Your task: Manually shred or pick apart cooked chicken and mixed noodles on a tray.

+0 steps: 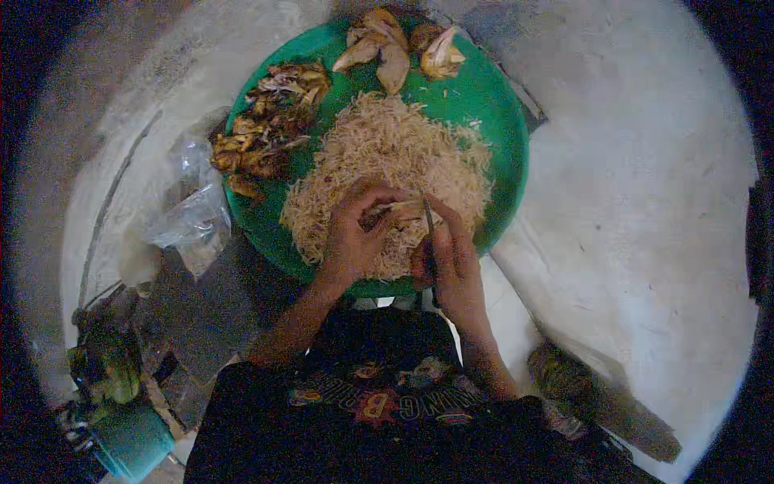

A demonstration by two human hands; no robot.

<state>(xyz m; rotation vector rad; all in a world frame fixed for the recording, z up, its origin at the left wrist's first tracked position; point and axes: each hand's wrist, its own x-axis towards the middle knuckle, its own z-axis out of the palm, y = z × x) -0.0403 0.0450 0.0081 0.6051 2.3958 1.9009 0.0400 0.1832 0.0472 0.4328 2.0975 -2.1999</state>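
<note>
A large heap of shredded meat (393, 139), apparently chicken, covers the middle of a round green tray (508, 199). Over its near side, my left hand (357, 233) grips a piece of cooked meat (399, 212), mostly covered by the fingers. In my right hand (450, 254) is a knife (430, 221), its thin dark blade upright against the right end of that piece. Whole cooked chicken pieces (381, 48) lie at the tray's far edge, with a partly stripped piece (441, 57) beside them. Browned bones and scraps (272, 121) are piled along the left rim.
A clear plastic bag (193, 224) lies left of the tray. Down at the lower left are a turquoise container (133, 441) and some green vegetables or leaves (118, 375), dimly lit. A pale floor (635, 181) stretches off to the right, with a dark elongated object (641, 423) at lower right.
</note>
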